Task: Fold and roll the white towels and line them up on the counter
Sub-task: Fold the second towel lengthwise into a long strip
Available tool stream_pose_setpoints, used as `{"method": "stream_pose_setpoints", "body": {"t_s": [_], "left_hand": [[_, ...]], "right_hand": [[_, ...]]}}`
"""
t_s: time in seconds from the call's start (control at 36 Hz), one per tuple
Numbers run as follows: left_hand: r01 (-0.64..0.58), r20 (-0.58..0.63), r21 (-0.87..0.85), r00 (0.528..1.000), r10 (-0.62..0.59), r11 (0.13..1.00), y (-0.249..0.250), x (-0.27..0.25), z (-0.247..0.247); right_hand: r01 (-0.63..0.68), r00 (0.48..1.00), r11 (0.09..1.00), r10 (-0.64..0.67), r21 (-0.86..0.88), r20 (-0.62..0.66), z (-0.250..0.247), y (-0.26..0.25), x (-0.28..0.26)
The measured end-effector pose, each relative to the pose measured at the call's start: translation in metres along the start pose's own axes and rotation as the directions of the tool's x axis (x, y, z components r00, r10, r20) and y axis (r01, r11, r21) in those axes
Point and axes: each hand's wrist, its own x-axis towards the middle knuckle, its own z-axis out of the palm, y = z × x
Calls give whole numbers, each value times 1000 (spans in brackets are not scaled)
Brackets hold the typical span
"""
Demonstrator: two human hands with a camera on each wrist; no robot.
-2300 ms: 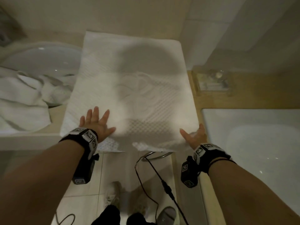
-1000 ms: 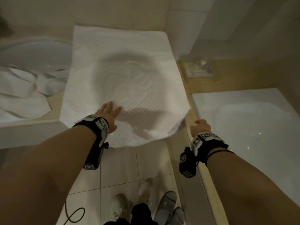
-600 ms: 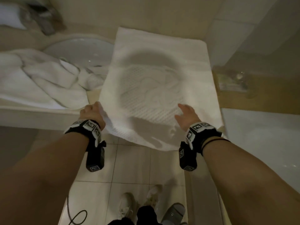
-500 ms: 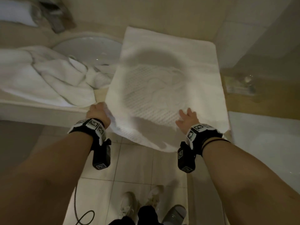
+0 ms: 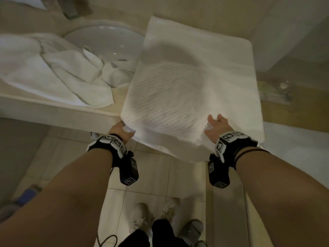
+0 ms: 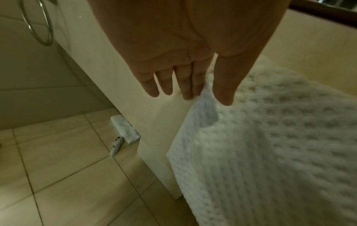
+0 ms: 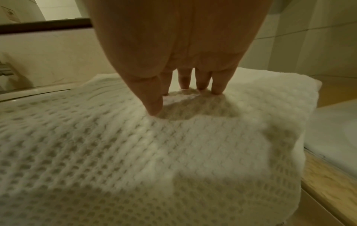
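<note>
**Towel corner half hidden at the counter edge**

The white waffle-textured towel point(image 5: 194, 90) lay spread on the beige counter point(image 5: 58, 111), its near edge overhanging. The left hand point(image 5: 119, 131) pinched its near-left corner, fingertips hidden under cloth. The right hand point(image 7: 179, 64) pressed straight fingers point(image 7: 218, 85) into it.

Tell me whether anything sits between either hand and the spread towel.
Nothing visible does. The left hand pinches the spread towel at its near left corner, and the right hand has its fingertips resting directly on the cloth.

bare forearms; black wrist straps point(image 5: 114, 145) with white square-patterned markers, pale shoes point(image 5: 140, 218).
</note>
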Motion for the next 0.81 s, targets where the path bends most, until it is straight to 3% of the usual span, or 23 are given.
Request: {"method": "stream_pose_setpoints", "body": {"t_s": [0.14, 0.25, 0.36, 0.44, 0.5, 0.53, 0.58, 0.67, 0.81], "left_hand": [[78, 12, -225, 997, -77, 971, -4, 16, 11], [101, 57, -247, 994, -90, 964, -9, 16, 20], [176, 60, -11, 983, -175, 984, -21, 6, 9], [180, 48, 317, 978, -205, 931, -48, 19, 9], [38, 141, 633, 976, -164, 773, -65, 33, 11], [43, 142, 654, 974, -178, 755, -61, 28, 2], [36, 115, 616, 984, -134, 787, -46, 9, -17], [-83, 160, 613, 987, -20, 786, -21, 0, -33], [-239, 135, 551, 971, 197, 799, 36, 2, -51]], "right_hand": [[8, 1000, 996, -10, 89, 22, 2, 4, 6], [10, 999, 995, -13, 103, 33, 3, 7, 11], [3, 999, 996, -5, 86, 32, -1, 4, 6], [6, 999, 995, -10, 99, 35, 0, 3, 3], [-2, 999, 993, -2, 118, 36, 1, 2, -1], [-4, 1000, 991, 0, 137, 28, 2, 2, -4], [-7, 1000, 987, 3, 161, 27, 2, 2, -8], [-9, 999, 988, 4, 154, 32, -4, 1, -12], [-23, 999, 972, 31, 235, -29, -20, 8, -22]]}}
